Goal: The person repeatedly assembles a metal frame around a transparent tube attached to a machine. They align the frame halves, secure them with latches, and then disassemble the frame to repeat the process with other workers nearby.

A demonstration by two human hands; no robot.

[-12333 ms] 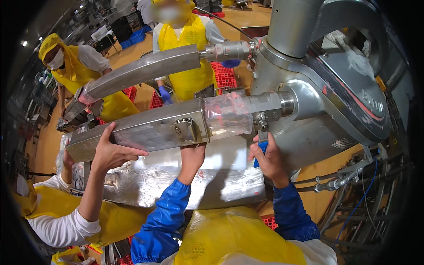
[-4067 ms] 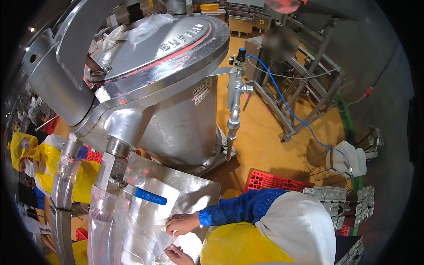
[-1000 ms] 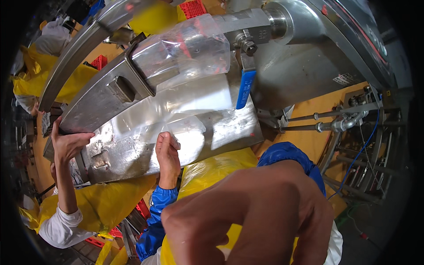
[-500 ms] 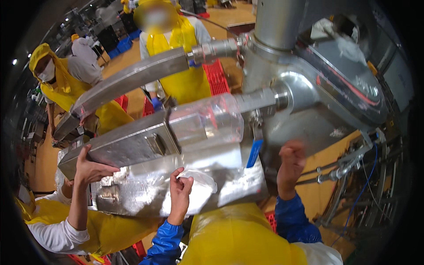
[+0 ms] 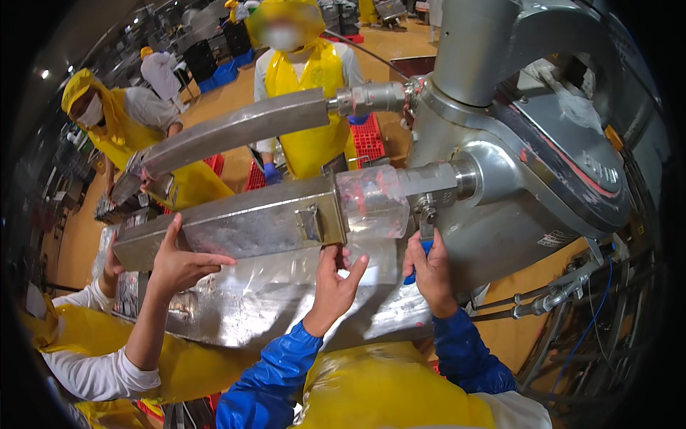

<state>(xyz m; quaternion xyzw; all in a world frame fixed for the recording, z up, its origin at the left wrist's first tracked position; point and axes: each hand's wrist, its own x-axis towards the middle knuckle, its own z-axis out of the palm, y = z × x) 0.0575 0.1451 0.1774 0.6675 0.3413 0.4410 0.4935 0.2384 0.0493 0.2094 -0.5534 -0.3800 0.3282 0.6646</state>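
My right hand (image 5: 429, 270) is closed round the blue-handled valve lever (image 5: 409, 278) under a metal pipe fitting (image 5: 431, 184). My left hand (image 5: 333, 289) touches the lower edge of a long rectangular metal box (image 5: 243, 220) near its right end, thumb stretched out and some fingertips hidden under the box. Between box and fitting, a clear plastic sleeve (image 5: 380, 207) with pink smears surrounds the pipe. A co-worker's hand (image 5: 184, 263), coming from the left, supports the box's lower side, and another hand (image 5: 113, 259) is at its far left end.
Below the box lies a shiny metal surface (image 5: 264, 297). The large grey machine body (image 5: 486, 222) stands to the right. Behind the box, a second metal chute (image 5: 239, 132) runs from another pipe fitting (image 5: 371, 98). Two people in yellow aprons stand beyond, near red crates (image 5: 368, 139).
The metal box has moved right, closer to the pipe fitting, over part of the clear sleeve. My left hand has reached its lower edge. My right hand has taken hold of the blue lever.
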